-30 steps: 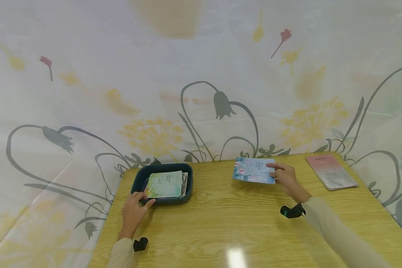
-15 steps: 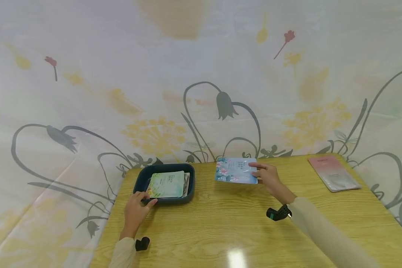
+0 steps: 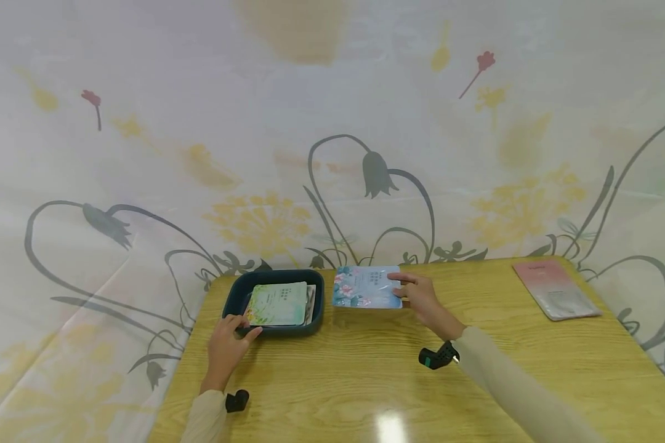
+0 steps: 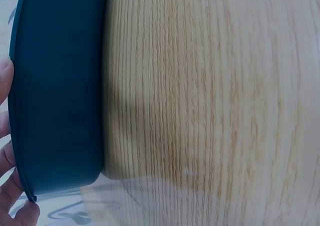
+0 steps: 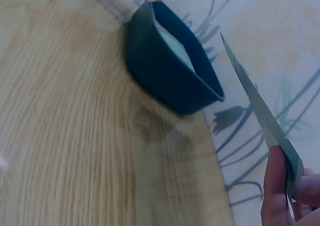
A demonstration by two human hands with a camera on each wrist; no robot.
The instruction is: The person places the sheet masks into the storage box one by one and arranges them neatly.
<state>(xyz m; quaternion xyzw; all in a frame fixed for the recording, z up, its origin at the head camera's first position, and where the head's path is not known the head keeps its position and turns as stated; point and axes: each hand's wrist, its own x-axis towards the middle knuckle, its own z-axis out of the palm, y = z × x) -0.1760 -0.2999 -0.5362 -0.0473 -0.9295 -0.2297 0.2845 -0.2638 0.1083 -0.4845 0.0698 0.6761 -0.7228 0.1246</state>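
Observation:
My right hand (image 3: 423,304) pinches a light blue sheet mask packet (image 3: 366,286) with a floral print by its right end, thumb below and fingers on top. The packet hangs above the table just right of a dark blue plastic basket (image 3: 296,331). Seen edge-on in the right wrist view, the packet (image 5: 260,108) is held between thumb and fingers, apart from the basket (image 5: 160,75). My left hand (image 3: 225,352) grips the basket's near left corner, fingertips along the rim in the left wrist view. Inside the basket a green packet (image 3: 279,303) lies over other packets, mostly hidden.
A pink and silver packet (image 3: 556,289) lies flat at the table's far right. The wood-grain table (image 3: 332,387) meets a floral cloth backdrop (image 3: 255,123) along its back edge. A black wrist device (image 3: 439,355) is on the right wrist.
My right hand has carried the blue packet leftward across the table, close to the basket. The left hand stays at the basket's corner. The view has shifted slightly.

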